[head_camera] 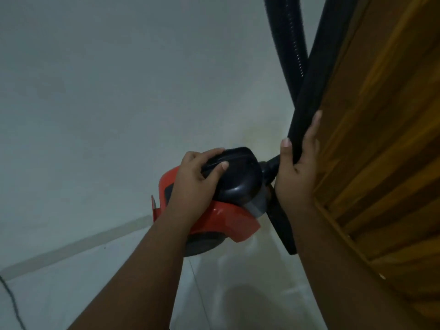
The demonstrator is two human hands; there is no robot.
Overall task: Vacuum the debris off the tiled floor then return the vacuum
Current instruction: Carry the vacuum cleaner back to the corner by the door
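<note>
Pale tiled floor [238, 294] fills the bottom of the head view, dim and slightly blurred, with a thin dark cable [12, 303] trailing across its left corner; I can make out no obvious debris on it. Two bare forearms reach forward over the tiles.

The left hand [197, 179] sits on the vacuum [228, 215], a red canister standing on the floor just short of the wall; its fingers [214, 153] and thumb are curled round the black housing [238, 172] on top, gripping it. The right hand [297, 172] is just beside it, to the right; the thumb lies on one side of the black wand [309, 103] and the fingers run up the other, so the wand is held in the crook between them.

The wand's long axis is what matters here: its lower end rests near the floor beside the canister, and it leans up and away to the right, close along the wooden door [381, 139]. The right hand is plainly the one on it, the left the one on the body.

Behind, the ribbed hose [288, 44] climbs out of the top of the view, crossing behind the wand; a pale skirting [83, 244] runs under the bare grey wall [119, 91].

I judge this to be the returning step, with the canister being settled in the corner; the wand looks apt to slide along the door if let go carelessly.
</note>
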